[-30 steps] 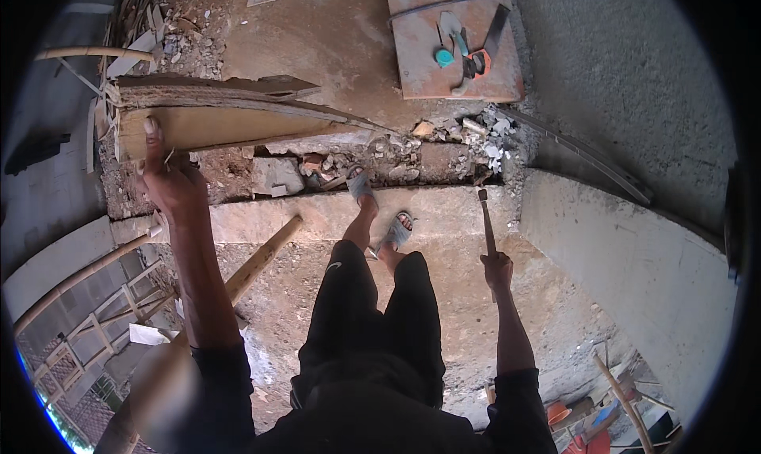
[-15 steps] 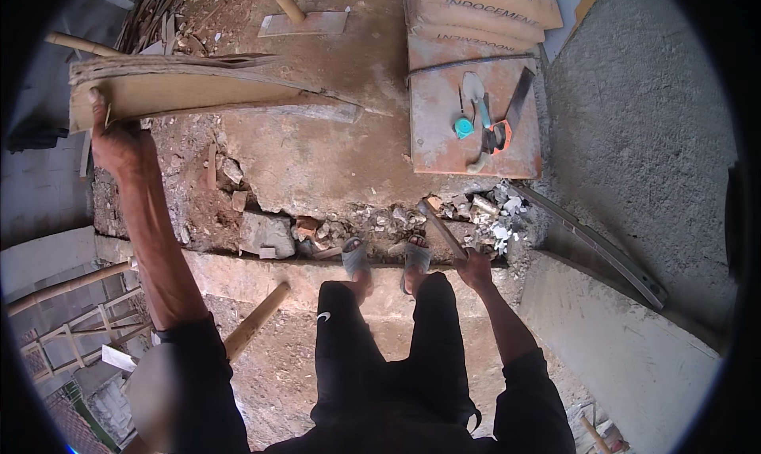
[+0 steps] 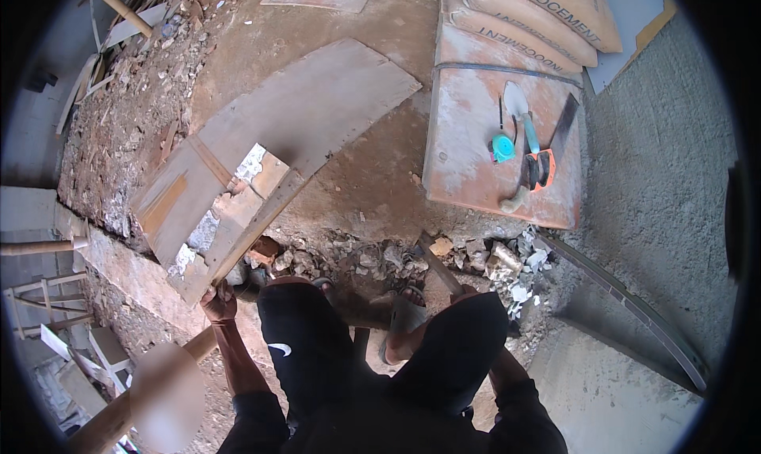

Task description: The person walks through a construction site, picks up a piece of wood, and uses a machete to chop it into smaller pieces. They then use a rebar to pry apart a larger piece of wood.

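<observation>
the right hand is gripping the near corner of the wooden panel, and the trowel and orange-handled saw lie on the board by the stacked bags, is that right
Wrong hand: the head view shows the left hand gripping the near corner of the wooden panel. The trowel and orange-handled saw do lie on the board by the stacked bags.

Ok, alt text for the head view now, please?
The left grip holds a long wooden panel at its near end; the right grip, partly hidden by the right knee, holds a handled tool beside rubble.
</observation>
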The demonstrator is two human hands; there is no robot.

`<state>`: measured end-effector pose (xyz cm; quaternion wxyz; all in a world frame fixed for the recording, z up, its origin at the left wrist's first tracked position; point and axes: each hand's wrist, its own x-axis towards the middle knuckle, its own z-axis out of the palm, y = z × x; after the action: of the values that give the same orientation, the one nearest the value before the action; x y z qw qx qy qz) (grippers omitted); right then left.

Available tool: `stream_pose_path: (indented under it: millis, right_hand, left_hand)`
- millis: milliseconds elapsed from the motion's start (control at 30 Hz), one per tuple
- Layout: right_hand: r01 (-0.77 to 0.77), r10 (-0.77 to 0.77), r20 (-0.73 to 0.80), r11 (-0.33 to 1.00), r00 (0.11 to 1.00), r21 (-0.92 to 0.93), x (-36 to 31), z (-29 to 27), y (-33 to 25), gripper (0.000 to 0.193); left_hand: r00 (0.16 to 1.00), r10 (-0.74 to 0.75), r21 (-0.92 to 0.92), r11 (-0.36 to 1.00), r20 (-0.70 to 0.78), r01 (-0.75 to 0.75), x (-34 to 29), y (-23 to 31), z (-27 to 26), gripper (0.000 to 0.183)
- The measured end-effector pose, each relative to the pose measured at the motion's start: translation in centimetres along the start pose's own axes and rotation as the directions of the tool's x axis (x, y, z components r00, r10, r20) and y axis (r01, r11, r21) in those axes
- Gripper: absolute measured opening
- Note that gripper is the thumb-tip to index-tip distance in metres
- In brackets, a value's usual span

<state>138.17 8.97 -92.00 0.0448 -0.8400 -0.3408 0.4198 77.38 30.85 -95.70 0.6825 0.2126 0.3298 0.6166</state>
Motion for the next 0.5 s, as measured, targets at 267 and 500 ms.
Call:
stream_pose_path:
  millis: [267, 500]
  right_hand:
    - [0.006, -0.011, -0.033, 0.992, 0.999, -0.123, 0.8, 4.1, 1.9, 0.039]
    - [-0.001, -0.005, -0.043, 0.99, 0.999, -0.144, 0.7, 5.5, 1.9, 0.041]
  left_hand:
    - [0.874, -0.31, 0.046, 0.935, -0.374, 0.352, -4.6, -7.8, -6.4, 0.033]
    - [0.663, -0.198, 0.447, 0.599, -0.722, 0.665, -7.9, -9.3, -2.3, 0.042]
